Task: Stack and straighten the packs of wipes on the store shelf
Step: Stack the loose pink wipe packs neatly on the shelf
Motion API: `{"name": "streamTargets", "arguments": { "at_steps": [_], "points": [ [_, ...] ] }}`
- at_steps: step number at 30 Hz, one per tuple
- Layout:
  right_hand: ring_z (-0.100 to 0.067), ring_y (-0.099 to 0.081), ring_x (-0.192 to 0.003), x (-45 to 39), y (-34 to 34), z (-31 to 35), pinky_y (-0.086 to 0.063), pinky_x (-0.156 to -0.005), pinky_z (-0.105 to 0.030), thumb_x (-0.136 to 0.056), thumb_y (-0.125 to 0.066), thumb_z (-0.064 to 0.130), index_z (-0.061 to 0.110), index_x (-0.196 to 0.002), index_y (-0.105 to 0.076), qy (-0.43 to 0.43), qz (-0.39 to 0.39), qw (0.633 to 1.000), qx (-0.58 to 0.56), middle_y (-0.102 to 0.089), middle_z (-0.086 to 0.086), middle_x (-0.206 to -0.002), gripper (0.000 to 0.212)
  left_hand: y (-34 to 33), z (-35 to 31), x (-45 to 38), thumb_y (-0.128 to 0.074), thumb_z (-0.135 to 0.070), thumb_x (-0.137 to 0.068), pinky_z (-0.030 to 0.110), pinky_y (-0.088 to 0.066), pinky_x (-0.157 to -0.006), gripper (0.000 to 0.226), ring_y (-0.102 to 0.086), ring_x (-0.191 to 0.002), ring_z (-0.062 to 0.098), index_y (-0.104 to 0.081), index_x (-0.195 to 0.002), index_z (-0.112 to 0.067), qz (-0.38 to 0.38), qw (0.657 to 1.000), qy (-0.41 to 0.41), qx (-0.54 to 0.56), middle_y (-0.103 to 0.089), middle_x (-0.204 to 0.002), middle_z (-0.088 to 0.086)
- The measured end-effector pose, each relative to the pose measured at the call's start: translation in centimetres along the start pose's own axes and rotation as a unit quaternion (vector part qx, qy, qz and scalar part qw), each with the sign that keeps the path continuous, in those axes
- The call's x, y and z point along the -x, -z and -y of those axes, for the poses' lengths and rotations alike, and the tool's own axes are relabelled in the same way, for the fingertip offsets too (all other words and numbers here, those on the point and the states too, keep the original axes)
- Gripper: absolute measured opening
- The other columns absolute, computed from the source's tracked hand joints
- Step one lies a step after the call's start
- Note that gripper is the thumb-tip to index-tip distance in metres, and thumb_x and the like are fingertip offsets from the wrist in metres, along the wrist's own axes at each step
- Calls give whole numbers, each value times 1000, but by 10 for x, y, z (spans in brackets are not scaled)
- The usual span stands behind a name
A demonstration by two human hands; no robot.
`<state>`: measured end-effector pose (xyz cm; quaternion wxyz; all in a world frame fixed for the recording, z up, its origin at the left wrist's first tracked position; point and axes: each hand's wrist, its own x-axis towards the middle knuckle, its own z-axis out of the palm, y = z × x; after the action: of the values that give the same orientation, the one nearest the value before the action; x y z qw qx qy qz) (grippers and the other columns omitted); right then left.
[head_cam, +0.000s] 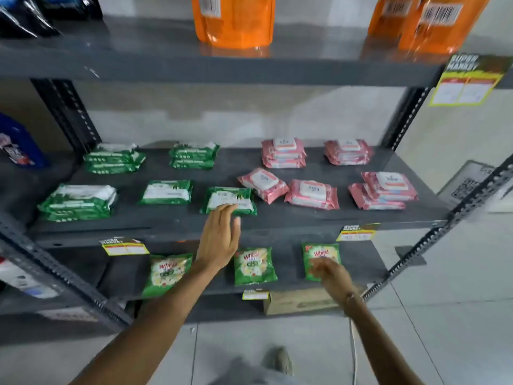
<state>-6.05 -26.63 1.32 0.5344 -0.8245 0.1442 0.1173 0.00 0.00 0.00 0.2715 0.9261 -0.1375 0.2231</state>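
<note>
Green and pink packs of wipes lie on the dark grey middle shelf (194, 223). My left hand (219, 240) is open, its fingertips at the front edge of a single green pack (229, 197). A second single green pack (166, 192) lies to its left, and green stacks (79, 201) (113, 158) (194, 155) sit further left and behind. Two loose pink packs (263, 184) (312, 194) lie crooked at centre right. Pink stacks (384, 190) (283, 152) (348, 152) sit to the right and at the back. My right hand (331, 273) is blurred, lower down, fingers apart, holding nothing.
Orange pouches (234, 20) stand on the shelf above. Green detergent bags (254, 265) lie on the shelf below, with a cardboard box (299, 301) under them. Slotted metal uprights (433, 245) frame the shelf. Yellow price tags (125, 247) hang on the shelf edges.
</note>
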Motion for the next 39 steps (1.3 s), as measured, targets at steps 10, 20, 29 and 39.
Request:
{"name": "streamTargets", "arguments": {
  "at_steps": [10, 20, 29, 39],
  "points": [
    [-33, -51, -112, -131, 62, 47, -36, -95, -31, -81, -63, 13, 12, -117, -60, 226, -108, 938, 240, -57, -15, -117, 36, -59, 35, 13, -40, -20, -93, 46, -34, -102, 37, -52, -111, 34, -59, -119, 0, -24, 975, 148, -163, -60, -121, 18],
    [-27, -20, -143, -187, 66, 60, -8, -117, -52, -69, -72, 26, 19, -145, -20, 180, 38, 888, 421, -27, -6, -153, 92, -59, 40, 10, -29, -31, -97, 44, -27, -106, 49, -42, -124, 28, -53, -130, -4, 36, 974, 131, -182, -60, -128, 17],
    [-26, -52, -105, -166, 90, 112, -49, -86, -40, -52, -69, 37, 25, -103, -48, 163, 46, 947, 274, -58, -6, -110, 56, -60, 51, 13, -17, -39, -100, 43, -29, -100, 52, -41, -122, 28, -47, -127, -6, 47, 972, 103, -204, -65, -123, 18],
    [-35, -48, -105, -173, -42, 139, -51, -79, -47, -65, -65, 38, 11, -112, -54, 272, -121, 916, 271, -55, -16, -111, 55, -68, 67, 16, -21, -39, -100, 42, -32, -99, 49, -43, -122, 27, -46, -128, -7, -27, 976, 35, -215, -66, -123, 17]
  ]
}}
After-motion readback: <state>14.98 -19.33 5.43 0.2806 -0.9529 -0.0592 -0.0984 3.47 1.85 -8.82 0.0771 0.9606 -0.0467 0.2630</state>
